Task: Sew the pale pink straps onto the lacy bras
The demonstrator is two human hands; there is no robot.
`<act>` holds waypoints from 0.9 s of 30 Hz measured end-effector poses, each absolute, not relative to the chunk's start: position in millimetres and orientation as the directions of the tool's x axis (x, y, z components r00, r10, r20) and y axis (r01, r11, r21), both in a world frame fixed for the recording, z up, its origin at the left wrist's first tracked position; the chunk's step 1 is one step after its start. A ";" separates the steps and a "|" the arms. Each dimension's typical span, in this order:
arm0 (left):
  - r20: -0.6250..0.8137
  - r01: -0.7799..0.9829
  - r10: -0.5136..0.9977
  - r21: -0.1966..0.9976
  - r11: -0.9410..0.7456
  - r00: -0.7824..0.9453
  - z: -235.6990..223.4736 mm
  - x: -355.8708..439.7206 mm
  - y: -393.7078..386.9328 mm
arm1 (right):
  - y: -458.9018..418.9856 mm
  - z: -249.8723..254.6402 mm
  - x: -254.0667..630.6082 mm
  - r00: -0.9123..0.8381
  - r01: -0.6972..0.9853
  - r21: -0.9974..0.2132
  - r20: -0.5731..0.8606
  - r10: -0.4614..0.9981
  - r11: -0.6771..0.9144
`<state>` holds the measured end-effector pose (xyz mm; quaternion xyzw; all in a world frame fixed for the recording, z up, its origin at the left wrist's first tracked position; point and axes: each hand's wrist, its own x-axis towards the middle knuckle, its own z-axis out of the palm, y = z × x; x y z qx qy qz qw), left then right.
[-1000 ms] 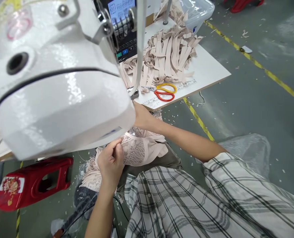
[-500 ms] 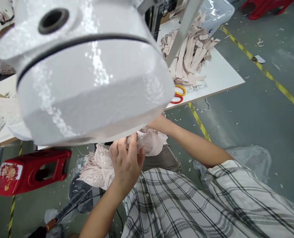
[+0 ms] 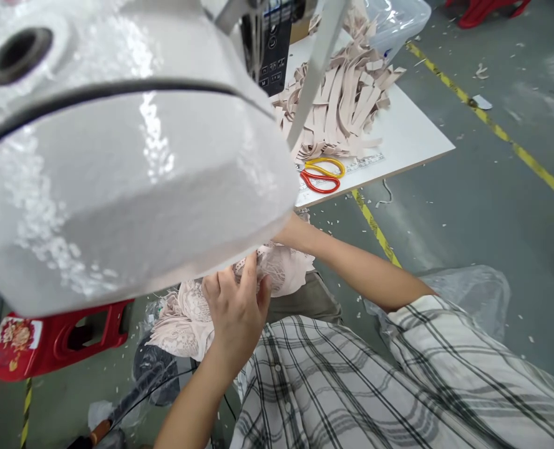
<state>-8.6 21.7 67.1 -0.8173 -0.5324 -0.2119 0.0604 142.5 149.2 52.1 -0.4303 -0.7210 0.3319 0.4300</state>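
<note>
A pale pink lace bra [image 3: 289,271] lies over my lap at the front edge of the white sewing machine [image 3: 141,187], partly under its head. My left hand [image 3: 234,302] rests on the lace from above, fingers spread and thumb apart, with some fingertips close under the machine head. On the far side of the lace, my right hand [image 3: 284,231] reaches in behind the machine head; only the wrist area shows and its fingers are hidden. The needle area is out of sight. More lace pieces [image 3: 178,321] hang in a bunch left of my left hand.
On the white table [image 3: 417,131] lie a heap of beige fabric strips [image 3: 337,106] and thread snips [image 3: 324,176] with yellow and red handles. A control panel [image 3: 274,65] stands behind the machine. A red stool [image 3: 47,349] is at left, a plastic bag [image 3: 473,299] at right.
My left hand has gone from a closed pinch at the lace edge to spread fingers laid on it. The bra has shifted inward under the machine head. The camera view has swung about.
</note>
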 end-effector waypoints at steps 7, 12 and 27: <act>0.394 0.897 0.851 0.122 -0.424 0.348 67.7 -8.8 21.0 | 149.7 47.2 141.7 -0.237 0.367 -0.832 0.349 0.907 0.416; 0.392 0.903 0.848 0.089 -0.421 0.357 68.3 -8.0 21.6 | 150.7 43.9 141.5 -0.226 0.344 -0.822 0.397 0.890 0.454; 0.466 0.900 0.834 0.156 -0.407 0.296 62.2 -11.9 15.0 | 140.6 33.4 144.0 -0.139 0.218 -0.890 0.377 0.916 0.400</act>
